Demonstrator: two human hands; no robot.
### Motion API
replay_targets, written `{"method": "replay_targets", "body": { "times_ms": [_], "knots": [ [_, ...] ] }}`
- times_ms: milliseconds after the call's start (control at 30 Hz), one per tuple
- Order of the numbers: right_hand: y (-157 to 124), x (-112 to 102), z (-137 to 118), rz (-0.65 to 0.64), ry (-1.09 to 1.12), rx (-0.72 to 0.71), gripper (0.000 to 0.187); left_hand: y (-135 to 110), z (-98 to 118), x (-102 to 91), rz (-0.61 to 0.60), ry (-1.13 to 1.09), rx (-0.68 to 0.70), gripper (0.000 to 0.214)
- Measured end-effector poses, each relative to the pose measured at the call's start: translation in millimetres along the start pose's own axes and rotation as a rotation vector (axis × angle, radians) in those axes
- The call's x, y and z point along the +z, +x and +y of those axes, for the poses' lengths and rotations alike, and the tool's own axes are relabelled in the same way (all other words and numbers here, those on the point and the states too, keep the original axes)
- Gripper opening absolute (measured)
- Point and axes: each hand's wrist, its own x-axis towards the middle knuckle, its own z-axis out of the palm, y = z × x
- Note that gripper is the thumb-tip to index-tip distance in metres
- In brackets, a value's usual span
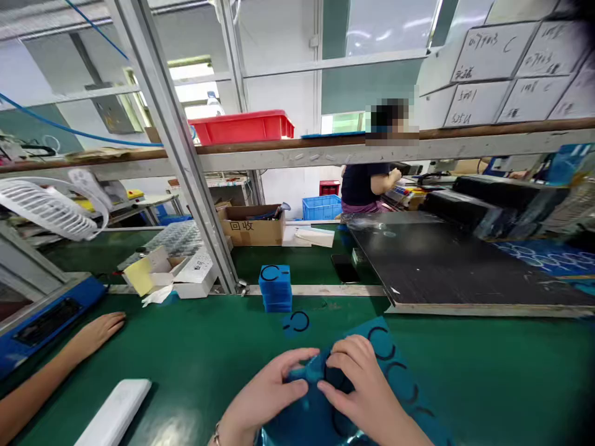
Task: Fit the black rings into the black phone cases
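Note:
In the head view, a sheet of glossy blue film (pixel 395 365) marked with black rings lies on the green bench top in front of me. My left hand (pixel 272 393) pinches the film between thumb and fingers, near a raised, folded bit of it. Close beside it, my right hand (pixel 360 387) is closed on the same sheet, fingers bent over a dark ring. Just beyond my hands lies a single blue film piece (pixel 297 322) with a black ring. Behind that stands a neat stack of blue film squares (pixel 276 289).
Another person's hand (pixel 100 331) rests on the bench at left, near a white oblong object (pixel 116 412). A metal post (pixel 181 148) rises ahead, beside small white boxes (pixel 198 275). A black board (pixel 465 263) lies at right; a phone (pixel 344 268) sits beyond the stack.

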Motion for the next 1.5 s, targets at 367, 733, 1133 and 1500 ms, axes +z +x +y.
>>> {"method": "replay_targets", "body": {
  "times_ms": [367, 733, 1133, 1500],
  "knots": [
    [2.0, -2.5, -5.5, 0.003, 0.013, 0.000, 0.021, 1.1, -0.8, -2.9, -0.055, -0.104, 0.086, 0.061],
    [5.5, -1.9, -6.5, 0.053, 0.051, -0.007, 0.028, 7.9, 1.2, -0.8, -0.069, -0.075, 0.142, 0.057],
    [6.3, -11.5, -8.6, 0.087, 0.115, -0.026, 0.024, 6.5, -0.6, 0.5, -0.022, -0.210, 0.064, 0.058],
    [6.7, -17.4, -2.9, 0.074, 0.107, -0.031, 0.022, 8.1, 2.4, 0.2, -0.017, -0.260, 0.013, 0.060]
  ]
}}
